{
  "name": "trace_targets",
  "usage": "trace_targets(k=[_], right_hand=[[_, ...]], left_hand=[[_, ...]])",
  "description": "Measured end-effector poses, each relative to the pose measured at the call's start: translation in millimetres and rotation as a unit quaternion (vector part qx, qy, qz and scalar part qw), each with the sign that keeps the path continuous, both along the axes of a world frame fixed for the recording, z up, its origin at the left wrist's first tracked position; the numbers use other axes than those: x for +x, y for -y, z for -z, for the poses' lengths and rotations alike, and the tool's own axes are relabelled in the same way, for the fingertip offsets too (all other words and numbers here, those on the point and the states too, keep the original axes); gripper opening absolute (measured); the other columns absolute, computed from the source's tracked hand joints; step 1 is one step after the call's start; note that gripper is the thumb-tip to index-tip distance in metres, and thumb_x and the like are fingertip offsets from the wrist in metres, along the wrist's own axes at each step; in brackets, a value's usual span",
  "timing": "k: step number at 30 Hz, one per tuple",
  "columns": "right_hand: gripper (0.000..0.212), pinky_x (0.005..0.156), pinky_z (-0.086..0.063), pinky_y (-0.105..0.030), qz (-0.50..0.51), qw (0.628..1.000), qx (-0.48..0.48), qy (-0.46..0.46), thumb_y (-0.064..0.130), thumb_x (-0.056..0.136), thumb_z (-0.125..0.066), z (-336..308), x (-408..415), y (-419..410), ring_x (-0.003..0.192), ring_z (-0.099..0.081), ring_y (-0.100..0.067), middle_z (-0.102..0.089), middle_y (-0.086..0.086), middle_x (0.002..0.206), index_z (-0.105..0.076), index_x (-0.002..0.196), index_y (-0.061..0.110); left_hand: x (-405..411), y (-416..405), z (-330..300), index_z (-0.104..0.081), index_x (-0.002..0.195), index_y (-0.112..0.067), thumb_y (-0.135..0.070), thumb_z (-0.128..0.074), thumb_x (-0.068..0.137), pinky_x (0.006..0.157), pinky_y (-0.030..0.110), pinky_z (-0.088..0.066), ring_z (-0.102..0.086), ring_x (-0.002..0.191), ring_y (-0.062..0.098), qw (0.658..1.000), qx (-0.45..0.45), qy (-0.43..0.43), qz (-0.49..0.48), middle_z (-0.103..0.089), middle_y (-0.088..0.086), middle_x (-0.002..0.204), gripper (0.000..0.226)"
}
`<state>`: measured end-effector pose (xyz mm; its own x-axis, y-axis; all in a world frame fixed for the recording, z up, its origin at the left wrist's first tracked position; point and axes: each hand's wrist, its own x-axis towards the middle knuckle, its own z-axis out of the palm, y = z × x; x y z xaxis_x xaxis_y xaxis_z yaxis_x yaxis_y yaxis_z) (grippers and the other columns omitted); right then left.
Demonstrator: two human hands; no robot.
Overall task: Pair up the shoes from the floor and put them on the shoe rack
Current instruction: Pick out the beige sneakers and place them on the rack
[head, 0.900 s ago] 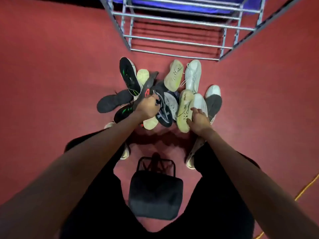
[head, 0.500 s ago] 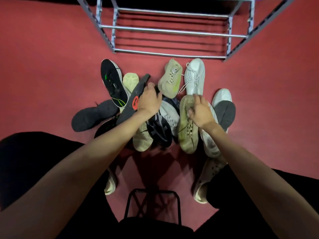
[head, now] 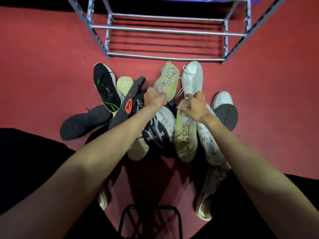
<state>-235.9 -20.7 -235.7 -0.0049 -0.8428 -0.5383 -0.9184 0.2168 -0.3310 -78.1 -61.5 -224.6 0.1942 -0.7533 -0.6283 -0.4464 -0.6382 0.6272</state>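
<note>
Roughly dozen shoes heaped on red carpet (head: pixel 43 69), none on shoe rack (head: pixel 165 31). Rack: bare metal tubes, just beyond pile. Left hand (head: pixel 154 99) curled at heel of beige knit sneaker (head: pixel 167 80); whether gripping, cannot tell. Right hand (head: pixel 196 107) fingers spread, resting on second beige sneaker (head: pixel 185 135), reaching to heel of white laced sneaker (head: pixel 192 78). Black slide (head: pixel 126 104), orange round logo, tilted across heap. Black stool frame (head: pixel 150 219) near bottom edge.
</note>
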Motion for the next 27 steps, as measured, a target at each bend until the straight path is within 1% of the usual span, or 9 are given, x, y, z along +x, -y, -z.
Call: trace_targets(k=[3, 5, 7, 11, 15, 17, 19, 22, 27], right_hand=[[0.055, 0.098, -0.034, -0.039, -0.015, 1.0, 0.003, 0.009, 0.059, 0.082, -0.056, -4, 3, -6, 0.11, -0.036, -0.034, -0.045, -0.016, 0.118, -0.059, 0.114, 0.014], [0.053, 0.097, -0.041, -0.04, -0.01, 0.999, 0.011, 0.036, 0.054, 0.084, -0.057, -11, 5, -15, 0.108, -0.044, -0.034, -0.046, -0.017, 0.118, -0.055, 0.112, 0.009], [0.049, 0.091, -0.046, -0.039, -0.011, 0.998, 0.02, 0.062, 0.045, 0.088, -0.056, -25, 6, -24, 0.104, -0.054, -0.036, -0.051, -0.021, 0.116, -0.047, 0.11, 0.002], [0.043, 0.08, -0.044, -0.04, 0.012, 0.998, 0.003, 0.055, 0.041, 0.092, -0.052, -58, 3, -34, 0.099, -0.058, -0.039, -0.058, -0.022, 0.109, -0.041, 0.109, 0.003], [0.047, 0.09, -0.043, -0.047, 0.075, 0.996, -0.041, -0.013, 0.038, 0.096, -0.045, -103, -7, -39, 0.107, -0.053, -0.045, -0.05, -0.028, 0.12, -0.04, 0.121, 0.0], [0.046, 0.094, -0.042, -0.047, 0.121, 0.99, -0.058, -0.036, 0.035, 0.096, -0.046, -122, -13, -44, 0.11, -0.051, -0.047, -0.044, -0.028, 0.126, -0.04, 0.125, 0.001], [0.047, 0.096, -0.042, -0.048, 0.183, 0.978, -0.082, -0.048, 0.034, 0.095, -0.048, -137, -15, -54, 0.111, -0.051, -0.05, -0.038, -0.026, 0.13, -0.039, 0.126, 0.001], [0.052, 0.1, -0.039, -0.049, 0.291, 0.949, -0.122, -0.023, 0.038, 0.096, -0.044, -153, -11, -68, 0.116, -0.046, -0.051, -0.032, -0.028, 0.135, -0.039, 0.127, -0.003], [0.051, 0.092, -0.041, -0.038, 0.424, 0.893, -0.122, 0.085, 0.029, 0.096, -0.049, -181, -11, -88, 0.127, -0.043, -0.039, -0.04, -0.023, 0.14, -0.04, 0.133, -0.005]], left_hand=[[4, -4, -16, -0.062, 0.083, -0.008, -0.012, -0.057, 0.083, 0.066, 0.034, -0.061, -0.072, 0.063, 0.024, 0.999, -0.046, -0.012, 0.005, -0.073, 0.013, 0.082, 0.006], [12, -9, -27, -0.058, 0.078, -0.015, -0.013, -0.056, 0.085, 0.064, 0.031, -0.06, -0.071, 0.061, 0.022, 0.997, -0.067, -0.024, 0.017, -0.07, 0.009, 0.08, 0.007], [22, -17, -37, -0.061, 0.093, -0.009, -0.016, -0.053, 0.086, 0.065, 0.03, -0.058, -0.069, 0.063, 0.02, 0.995, -0.087, -0.039, 0.023, -0.068, 0.006, 0.086, 0.013], [41, -37, -65, -0.047, 0.131, -0.006, -0.016, -0.04, 0.094, 0.086, 0.024, -0.04, -0.052, 0.096, 0.017, 0.981, -0.186, -0.009, 0.048, -0.054, 0.0, 0.105, 0.039], [61, -42, -107, -0.058, 0.117, -0.004, -0.015, -0.037, 0.093, 0.073, 0.021, -0.038, -0.051, 0.091, 0.015, 0.963, -0.266, -0.039, -0.03, -0.057, -0.001, 0.098, 0.034], [72, -41, -126, -0.064, 0.106, -0.003, -0.012, -0.039, 0.091, 0.064, 0.012, -0.04, -0.052, 0.084, 0.013, 0.951, -0.303, -0.061, -0.009, -0.06, -0.001, 0.092, 0.03], [82, -45, -143, -0.067, 0.105, -0.004, -0.01, -0.043, 0.092, 0.07, 0.006, -0.042, -0.055, 0.088, 0.01, 0.941, -0.33, -0.067, 0.036, -0.064, 0.001, 0.097, 0.028], [93, -58, -159, -0.069, 0.106, -0.009, -0.021, -0.05, 0.093, 0.086, 0.021, -0.046, -0.059, 0.098, 0.011, 0.929, -0.359, -0.062, 0.059, -0.069, 0.002, 0.106, 0.026], [110, -81, -191, -0.069, 0.089, -0.011, -0.031, -0.05, 0.095, 0.068, 0.015, -0.046, -0.06, 0.073, 0.003, 0.927, -0.361, -0.096, 0.024, -0.066, 0.002, 0.085, 0.028]])
